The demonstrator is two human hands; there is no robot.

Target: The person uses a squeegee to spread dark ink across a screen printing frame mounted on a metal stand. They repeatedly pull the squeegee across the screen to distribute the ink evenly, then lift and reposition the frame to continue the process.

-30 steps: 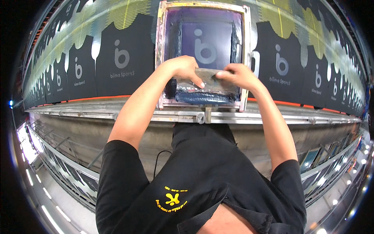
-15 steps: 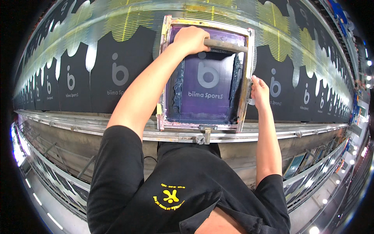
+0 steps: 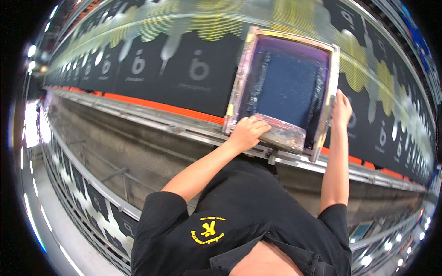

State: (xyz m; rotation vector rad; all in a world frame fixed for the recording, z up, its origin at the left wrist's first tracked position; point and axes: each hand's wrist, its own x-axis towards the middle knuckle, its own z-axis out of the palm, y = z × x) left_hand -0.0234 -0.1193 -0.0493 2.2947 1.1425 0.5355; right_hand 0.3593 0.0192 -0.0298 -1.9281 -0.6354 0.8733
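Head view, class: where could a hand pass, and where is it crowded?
Likely the bare grey strip between the front rail and lower railing, left of the left forearm, above thin tubes. Crowded: the near end of the screen frame, with the squeegee and left hand.

And there's the yellow emblem (image 3: pixel 208 228) on the wearer's black shirt (image 3: pixel 239 193), a rounded figure with curved yellow lettering (image 3: pixel 215 239) hugging it below and a short line above! Up on the row, a black panel (image 3: pixel 184 103) shows a grey emblem (image 3: pixel 200 70), a looped sign topped by a dot, the small lettering (image 3: pixel 195 87) underneath blurred past reading! More black panels (image 3: pixel 130 79) repeat that sign left and right, dwindling toward the rim!
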